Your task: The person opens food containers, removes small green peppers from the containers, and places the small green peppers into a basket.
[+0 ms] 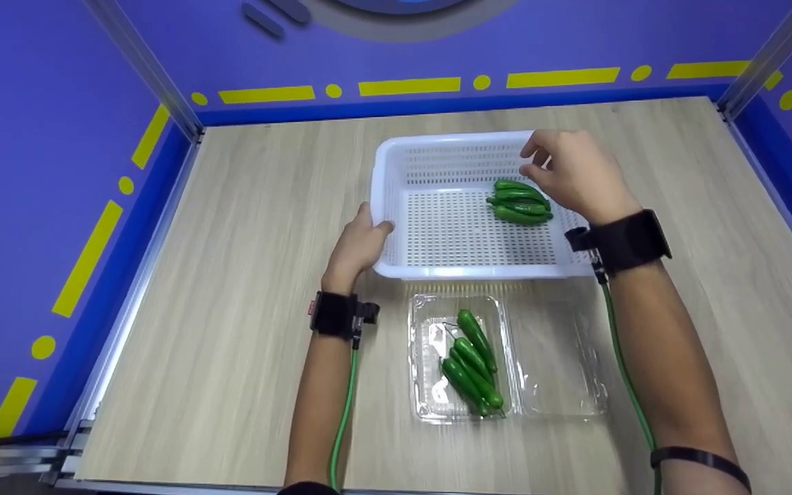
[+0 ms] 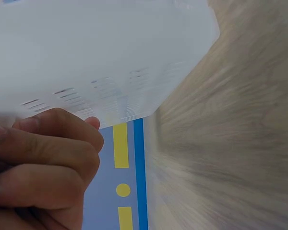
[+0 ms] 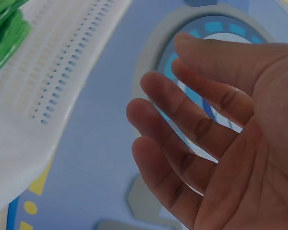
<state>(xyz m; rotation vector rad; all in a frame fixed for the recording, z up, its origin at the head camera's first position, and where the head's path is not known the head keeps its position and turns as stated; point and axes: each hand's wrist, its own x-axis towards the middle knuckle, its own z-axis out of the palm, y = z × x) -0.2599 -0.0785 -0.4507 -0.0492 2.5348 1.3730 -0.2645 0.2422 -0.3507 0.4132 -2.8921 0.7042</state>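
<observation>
A white slotted plastic basket [image 1: 475,273] has several green chili peppers [image 1: 520,203] on its floor at the right side. My left hand [image 1: 358,240] holds the basket's left rim, thumb over the inside edge; in the left wrist view, the curled fingers [image 2: 48,153] lie against its outer wall. Above the basket's right side is my right hand [image 1: 575,168], with nothing in it. Its fingers [image 3: 170,134] are loosely bent and apart in the right wrist view. Nearer me lies a clear plastic clamshell box [image 1: 418,371], lid folded out, holding several more green chili peppers [image 1: 471,368].
The box's clear lid [image 1: 561,364] lies flat to the right on the wooden table [image 1: 245,275]. Blue panels [image 1: 423,62] with yellow marks stand along the back and sides. A green cable [image 1: 344,412] runs along each forearm.
</observation>
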